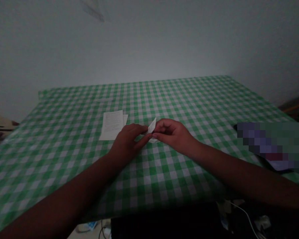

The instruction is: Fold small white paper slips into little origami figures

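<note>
Left hand [127,142] and right hand [170,133] half-closed, fingertips meeting on a small folded paper [151,126], held just above the table's middle. Printed sheets [111,125] lie flat on the green gingham cloth [64,139], just beside the left hand. Blurred-out object [271,146] near the right edge. White cable [246,215] below the near edge.

Left hand [127,142], right hand [171,134], folded paper [151,127] between, gingham tablecloth [64,139]
</note>
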A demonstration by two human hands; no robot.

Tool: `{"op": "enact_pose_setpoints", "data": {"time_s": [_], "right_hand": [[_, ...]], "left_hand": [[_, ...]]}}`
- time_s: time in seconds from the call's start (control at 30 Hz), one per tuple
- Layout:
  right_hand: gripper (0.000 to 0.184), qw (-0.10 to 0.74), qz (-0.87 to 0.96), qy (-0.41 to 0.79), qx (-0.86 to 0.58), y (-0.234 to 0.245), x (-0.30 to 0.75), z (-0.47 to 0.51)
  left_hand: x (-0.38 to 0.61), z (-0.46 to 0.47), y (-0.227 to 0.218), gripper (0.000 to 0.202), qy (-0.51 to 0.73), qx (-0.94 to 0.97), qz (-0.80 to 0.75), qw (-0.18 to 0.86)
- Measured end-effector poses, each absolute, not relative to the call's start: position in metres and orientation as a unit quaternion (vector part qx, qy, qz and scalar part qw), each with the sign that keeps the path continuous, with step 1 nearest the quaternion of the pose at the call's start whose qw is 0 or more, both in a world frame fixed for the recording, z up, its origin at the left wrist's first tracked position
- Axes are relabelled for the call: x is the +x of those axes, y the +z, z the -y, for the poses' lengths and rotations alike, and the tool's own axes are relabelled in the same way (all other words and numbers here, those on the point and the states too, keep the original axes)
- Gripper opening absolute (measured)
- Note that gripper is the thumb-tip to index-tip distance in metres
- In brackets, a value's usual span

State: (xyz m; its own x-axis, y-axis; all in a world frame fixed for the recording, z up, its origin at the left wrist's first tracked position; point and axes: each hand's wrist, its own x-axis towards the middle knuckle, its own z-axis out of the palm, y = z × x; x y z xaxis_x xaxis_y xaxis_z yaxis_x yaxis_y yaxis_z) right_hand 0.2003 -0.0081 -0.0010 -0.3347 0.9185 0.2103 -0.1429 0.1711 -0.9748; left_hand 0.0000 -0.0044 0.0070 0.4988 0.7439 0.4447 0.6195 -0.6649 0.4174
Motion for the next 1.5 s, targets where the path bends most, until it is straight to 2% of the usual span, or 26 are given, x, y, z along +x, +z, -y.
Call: {"op": "enact_pose_setpoints", "data": {"time_s": [0.2, 0.37, 0.53, 0.73, 0.9, 1.23, 1.5], "right_hand": [[0.013, 0.472, 0.584, 0.573, -0.329, -0.003, 0.201, 0.009], [0.008, 0.483, 0.616, 0.506, -0.362, -0.003, 0.2, 0.011], [0.008, 0.501, 0.664, 0.412, -0.372, -0.001, 0.2, 0.015], [0.009, 0.501, 0.693, 0.363, -0.37, 0.002, 0.201, 0.018], [0.012, 0.495, 0.689, 0.38, -0.368, 0.005, 0.202, 0.018], [0.012, 0.488, 0.677, 0.395, -0.384, 0.009, 0.203, 0.02], [0.01, 0.484, 0.689, 0.375, -0.388, 0.009, 0.203, 0.022]], "left_hand": [[0.004, 0.01, 0.01, 0.023, 0.264, 0.893, -0.362, 0.044], [0.008, 0.018, 0.019, 0.027, 0.243, 0.901, -0.349, 0.084], [0.008, 0.02, 0.02, 0.023, 0.29, 0.874, -0.369, 0.13], [0.006, 0.015, 0.014, 0.007, 0.384, 0.838, -0.372, 0.106], [0.006, 0.016, 0.018, 0.003, 0.374, 0.845, -0.369, 0.099], [0.008, 0.021, 0.021, 0.007, 0.365, 0.839, -0.385, 0.124], [0.008, 0.02, 0.022, 0.007, 0.369, 0.825, -0.387, 0.181]]}}
